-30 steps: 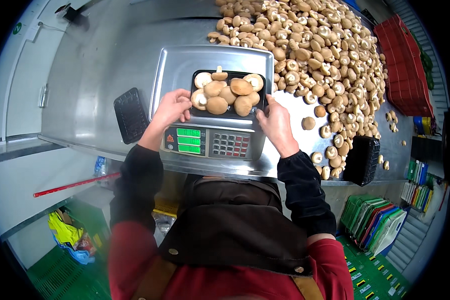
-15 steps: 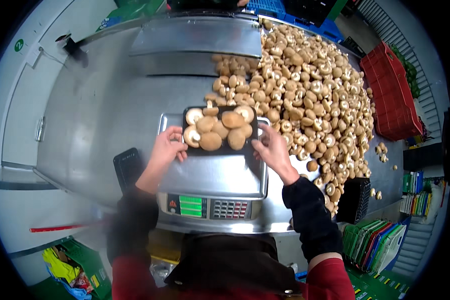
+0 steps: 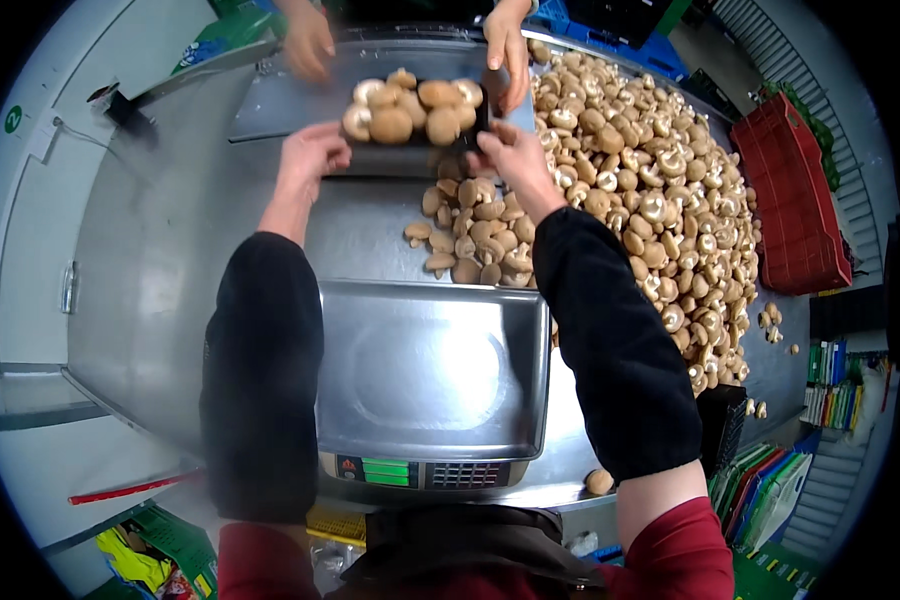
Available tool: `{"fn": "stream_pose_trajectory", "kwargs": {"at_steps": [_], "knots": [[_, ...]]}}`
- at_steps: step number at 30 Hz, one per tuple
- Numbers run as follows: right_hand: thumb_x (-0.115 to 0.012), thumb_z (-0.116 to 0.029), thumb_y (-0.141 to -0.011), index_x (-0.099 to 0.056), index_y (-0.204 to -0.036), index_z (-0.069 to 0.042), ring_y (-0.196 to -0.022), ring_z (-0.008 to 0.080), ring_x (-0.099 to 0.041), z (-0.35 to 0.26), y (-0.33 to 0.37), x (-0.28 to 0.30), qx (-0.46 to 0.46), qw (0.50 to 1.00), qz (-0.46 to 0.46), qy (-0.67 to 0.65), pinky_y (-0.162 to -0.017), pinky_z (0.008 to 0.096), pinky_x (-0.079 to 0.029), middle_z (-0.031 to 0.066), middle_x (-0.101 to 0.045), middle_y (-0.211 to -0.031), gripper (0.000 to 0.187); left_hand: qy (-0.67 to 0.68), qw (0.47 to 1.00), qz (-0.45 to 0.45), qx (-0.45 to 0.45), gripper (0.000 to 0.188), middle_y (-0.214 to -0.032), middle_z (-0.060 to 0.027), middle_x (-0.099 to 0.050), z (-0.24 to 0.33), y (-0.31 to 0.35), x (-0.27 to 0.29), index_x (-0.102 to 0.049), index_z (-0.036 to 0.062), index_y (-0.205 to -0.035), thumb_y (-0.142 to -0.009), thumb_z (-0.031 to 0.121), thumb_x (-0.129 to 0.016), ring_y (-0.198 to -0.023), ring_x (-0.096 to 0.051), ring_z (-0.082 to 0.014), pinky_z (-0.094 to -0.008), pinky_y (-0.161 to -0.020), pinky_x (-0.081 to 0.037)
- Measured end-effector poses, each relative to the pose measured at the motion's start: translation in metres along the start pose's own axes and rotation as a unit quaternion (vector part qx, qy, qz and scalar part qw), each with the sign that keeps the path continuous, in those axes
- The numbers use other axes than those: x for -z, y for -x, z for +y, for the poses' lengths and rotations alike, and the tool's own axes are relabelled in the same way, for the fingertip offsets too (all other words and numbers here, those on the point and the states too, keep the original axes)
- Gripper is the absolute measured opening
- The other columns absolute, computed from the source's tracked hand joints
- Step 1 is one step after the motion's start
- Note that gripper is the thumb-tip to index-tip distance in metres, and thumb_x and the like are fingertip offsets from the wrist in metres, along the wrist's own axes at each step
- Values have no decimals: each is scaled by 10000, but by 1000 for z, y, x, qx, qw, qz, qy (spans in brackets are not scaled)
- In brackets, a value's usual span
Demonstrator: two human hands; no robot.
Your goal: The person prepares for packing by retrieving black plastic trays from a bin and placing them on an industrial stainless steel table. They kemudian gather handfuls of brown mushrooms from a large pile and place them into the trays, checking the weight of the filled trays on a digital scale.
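Out over the far side of the table, my left hand [image 3: 313, 158] and my right hand [image 3: 515, 165] hold a black tray [image 3: 483, 118] between them. My fingers are closed at its two ends. Several brown mushrooms [image 3: 391, 125] with pale undersides lie in it; motion smears the picture a little. Near me stands a weighing scale with a bare steel platform [image 3: 430, 370] and a lit green display [image 3: 385, 470]. A co-worker's two hands reach in from the far edge, one hand [image 3: 308, 48] left of the tray, the other hand [image 3: 510, 55] close to its right end.
A large heap of mushrooms [image 3: 660, 200] covers the table's right side, with a smaller group [image 3: 480, 230] beyond the scale. A steel shelf [image 3: 260, 110] rises at the far side. To the right stand a red crate [image 3: 790, 195] and a black container [image 3: 720, 425].
Both my hands have lifted the tray off the scale and carried it forward, away from me. The co-worker's hands have come into view around it.
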State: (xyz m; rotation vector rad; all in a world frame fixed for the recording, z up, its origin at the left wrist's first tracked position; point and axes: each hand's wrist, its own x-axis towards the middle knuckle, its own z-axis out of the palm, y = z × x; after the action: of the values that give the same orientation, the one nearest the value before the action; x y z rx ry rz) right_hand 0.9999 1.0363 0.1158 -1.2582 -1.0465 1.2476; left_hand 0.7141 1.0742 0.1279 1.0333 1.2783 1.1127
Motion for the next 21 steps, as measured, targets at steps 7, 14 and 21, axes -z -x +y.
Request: {"fn": "stream_pose_trajectory", "kwargs": {"at_steps": [7, 14, 21], "knots": [[-575, -167, -941, -499, -1316, 53, -957, 193, -678, 13, 61, 42, 22, 985, -100, 140, -811, 292, -532, 166, -647, -1144, 442, -103, 990, 64, -65, 524, -1264, -186, -556, -29, 82, 70, -452, -73, -1344, -891, 114, -638, -1108, -607, -249, -333, -934, -491], [-555, -204, -962, -494, -1332, 50, -1129, 252, -593, 56, 281, 127, -18, 961, 100, 258, -952, 330, -474, 180, -601, -1242, 453, -310, 928, 206, 17, 466, -1223, -130, -599, -122, 310, 211, -519, -14, -1298, -898, 181, -654, -1049, -593, -193, -319, -901, -481], [-440, -274, -987, -263, -1483, 16, -1195, 243, -497, 86, 371, 60, -125, 981, 2, 151, -1034, 372, -392, 165, -478, -1357, 601, -93, 989, 86, 81, 462, -1250, -122, -547, -122, 360, 95, -429, -9, -1380, -975, 195, -519, -1152, -504, -163, -281, -996, -381]]}}
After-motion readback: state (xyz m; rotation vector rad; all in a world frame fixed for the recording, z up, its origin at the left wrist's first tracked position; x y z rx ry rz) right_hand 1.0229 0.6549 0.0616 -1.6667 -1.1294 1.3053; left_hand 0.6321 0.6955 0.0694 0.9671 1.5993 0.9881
